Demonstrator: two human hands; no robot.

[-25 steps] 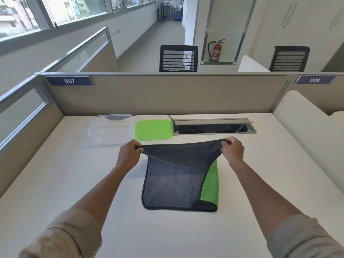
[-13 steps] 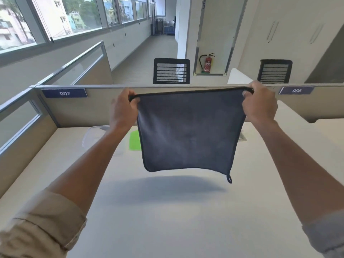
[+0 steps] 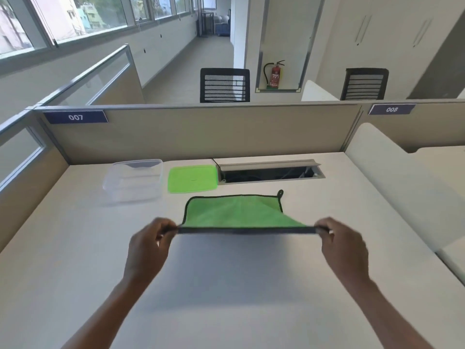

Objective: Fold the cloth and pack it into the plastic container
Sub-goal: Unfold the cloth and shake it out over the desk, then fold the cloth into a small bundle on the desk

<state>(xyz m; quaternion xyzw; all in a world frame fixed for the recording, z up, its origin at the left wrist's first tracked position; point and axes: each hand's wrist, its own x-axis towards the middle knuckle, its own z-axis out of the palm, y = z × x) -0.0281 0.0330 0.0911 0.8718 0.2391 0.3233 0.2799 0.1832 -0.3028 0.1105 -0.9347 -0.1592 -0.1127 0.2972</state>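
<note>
Pinching near edge of cloth (image 3: 234, 212), green side up: left hand (image 3: 147, 245) & right hand (image 3: 343, 248), fingers closed; white desk (image 3: 75, 248) w/ clear container (image 3: 133, 181), green lid (image 3: 192, 178), cable tray (image 3: 269, 171); partition (image 3: 201, 132) behind.

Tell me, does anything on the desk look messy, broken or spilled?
Nothing stands out. The cloth is held stretched out by the left hand and right hand, not torn. The clear container sits upright and open, with its green lid lying flat beside it. The open cable hatch looks built in.
</note>
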